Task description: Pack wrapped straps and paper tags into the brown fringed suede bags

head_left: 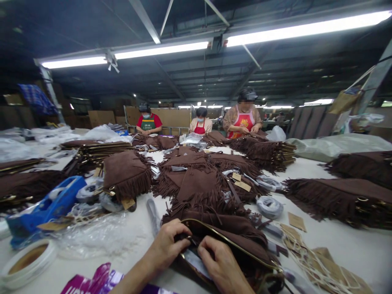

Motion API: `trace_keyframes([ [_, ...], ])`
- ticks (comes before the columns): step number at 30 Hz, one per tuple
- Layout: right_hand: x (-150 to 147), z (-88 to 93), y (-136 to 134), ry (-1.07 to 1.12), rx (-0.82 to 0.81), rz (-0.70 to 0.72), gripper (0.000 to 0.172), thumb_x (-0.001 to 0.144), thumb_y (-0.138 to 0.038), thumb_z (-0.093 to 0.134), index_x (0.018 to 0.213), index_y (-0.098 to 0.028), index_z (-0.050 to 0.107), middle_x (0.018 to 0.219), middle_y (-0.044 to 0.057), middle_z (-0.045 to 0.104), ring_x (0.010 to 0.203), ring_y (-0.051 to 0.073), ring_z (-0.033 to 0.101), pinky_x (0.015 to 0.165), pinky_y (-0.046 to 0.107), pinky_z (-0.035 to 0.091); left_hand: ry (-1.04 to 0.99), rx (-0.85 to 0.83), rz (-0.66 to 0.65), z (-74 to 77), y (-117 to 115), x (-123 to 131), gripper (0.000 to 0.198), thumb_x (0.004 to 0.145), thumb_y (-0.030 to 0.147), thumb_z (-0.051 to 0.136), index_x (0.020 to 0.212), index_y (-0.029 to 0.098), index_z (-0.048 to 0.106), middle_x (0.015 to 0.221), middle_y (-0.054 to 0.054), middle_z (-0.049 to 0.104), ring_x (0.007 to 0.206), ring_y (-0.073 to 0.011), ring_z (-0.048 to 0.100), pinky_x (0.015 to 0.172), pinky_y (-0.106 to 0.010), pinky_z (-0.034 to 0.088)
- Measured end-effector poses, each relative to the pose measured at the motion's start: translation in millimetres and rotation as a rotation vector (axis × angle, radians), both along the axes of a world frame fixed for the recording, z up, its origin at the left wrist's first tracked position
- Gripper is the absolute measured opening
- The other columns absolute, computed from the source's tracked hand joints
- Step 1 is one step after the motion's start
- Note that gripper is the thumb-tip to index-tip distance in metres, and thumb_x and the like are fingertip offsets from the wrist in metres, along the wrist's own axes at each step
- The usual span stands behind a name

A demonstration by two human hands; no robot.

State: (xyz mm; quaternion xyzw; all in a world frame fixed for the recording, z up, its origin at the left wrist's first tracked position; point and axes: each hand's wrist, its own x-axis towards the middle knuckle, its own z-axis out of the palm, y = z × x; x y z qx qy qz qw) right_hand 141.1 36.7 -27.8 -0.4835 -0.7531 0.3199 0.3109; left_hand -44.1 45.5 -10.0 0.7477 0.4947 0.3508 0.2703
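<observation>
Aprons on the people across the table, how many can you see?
3: a green apron at left, a plain red apron in the middle, and a red apron with a yellow design at right. Any farther back may be hidden.

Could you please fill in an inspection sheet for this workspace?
Surface: white table, largely covered with goods.
Job's things: a brown bag open along its gold zipper, between the hands; more fringed bags piled beyond it.
Clutter: blue tape dispenser, tape roll and clear plastic on the left; paper tags and pale strings on the right.
Hands: left hand pinched at the bag's opening, its grip unclear; right hand curled at the same opening, fingertips partly hidden.
Cables: nothing seen on the table.
Surroundings: three co-workers in aprons across the table; lit tube lights overhead.
</observation>
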Motion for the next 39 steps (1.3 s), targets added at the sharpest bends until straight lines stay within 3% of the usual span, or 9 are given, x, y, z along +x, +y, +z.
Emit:
trace_keyframes([
  [7,-17,-0.8,1,0.063,-0.004,-0.018,0.023,0.086,-0.024,0.04,0.067,-0.018,0.053,0.068,0.004,0.06,0.07,0.02,0.059,0.064,0.028,0.04,0.014,0.02,-0.046,2.8,-4,-1,0.015,0.069,0.009,0.061,0.079,0.017,0.069,0.081,-0.002,0.059,0.082,-0.0176,0.058,0.073,-0.026,0.042],
  [11,-19,-3.1,3,0.057,-0.011,-0.02,0.022,0.087,-0.02,0.043,0.071,-0.016,0.058,0.072,0.005,0.063,0.072,0.02,0.06,0.067,0.028,0.041,0.024,0.04,-0.126,5.9,-6,-5,0.019,0.075,0.01,0.055,0.084,0.019,0.069,0.086,-0.003,0.062,0.086,-0.0173,0.059,0.078,-0.026,0.044],
  [17,-19,-11.5,-3,0.039,0.044,-0.082,0.018,0.084,-0.01,0.052,0.077,-0.016,0.066,0.077,0.004,0.067,0.077,0.019,0.063,0.068,0.025,0.041,0.072,0.194,-0.153,-12.3,0,-10,0.021,0.088,0.016,0.043,0.074,0.02,0.059,0.08,-0.003,0.06,0.075,-0.0162,0.059,0.068,-0.023,0.046],
  [20,-20,-12.5,-4,0.004,0.136,-0.12,0.015,0.08,-0.008,0.058,0.087,-0.017,0.068,0.084,0.006,0.069,0.082,0.021,0.064,0.071,0.025,0.042,0.052,0.208,-0.24,-18.6,8,-16,0.021,0.09,0.021,0.046,0.073,0.021,0.058,0.079,-0.002,0.062,0.075,-0.016,0.06,0.068,-0.021,0.047],
  [23,-21,-6.7,-4,-0.016,0.113,-0.1,0.018,0.076,-0.004,0.06,0.084,-0.018,0.068,0.08,0.005,0.068,0.079,0.021,0.064,0.068,0.024,0.041,0.063,0.205,-0.291,-15.9,11,-18,0.021,0.088,0.019,0.046,0.074,0.021,0.061,0.078,-0.001,0.064,0.074,-0.0159,0.061,0.068,-0.021,0.047],
  [30,-13,-2.3,-6,0.12,0.021,-0.002,0.021,0.077,0.0,0.05,0.08,-0.017,0.062,0.077,0.002,0.062,0.076,0.018,0.059,0.07,0.025,0.041,0.062,0.128,-0.175,-7.0,1,-13,0.027,0.072,0.004,0.041,0.075,0.018,0.064,0.081,-0.004,0.062,0.08,-0.0165,0.06,0.073,-0.025,0.045],
  [36,-13,-6.4,-2,0.154,-0.033,0.034,0.02,0.073,-0.002,0.049,0.078,-0.02,0.056,0.07,-0.002,0.055,0.069,0.016,0.056,0.066,0.024,0.04,0.109,0.062,-0.265,10.3,-12,-16,0.037,0.058,-0.001,0.045,0.084,0.02,0.062,0.108,-0.004,0.058,0.105,-0.0182,0.056,0.094,-0.027,0.043],
  [39,-15,-8.1,0,0.165,-0.066,0.027,0.02,0.073,-0.002,0.047,0.075,-0.021,0.052,0.064,-0.004,0.052,0.064,0.015,0.054,0.061,0.023,0.039,0.205,0.058,-0.308,12.3,-15,-15,0.04,0.061,-0.001,0.049,0.091,0.021,0.063,0.116,-0.004,0.055,0.11,-0.019,0.053,0.097,-0.027,0.042],
])
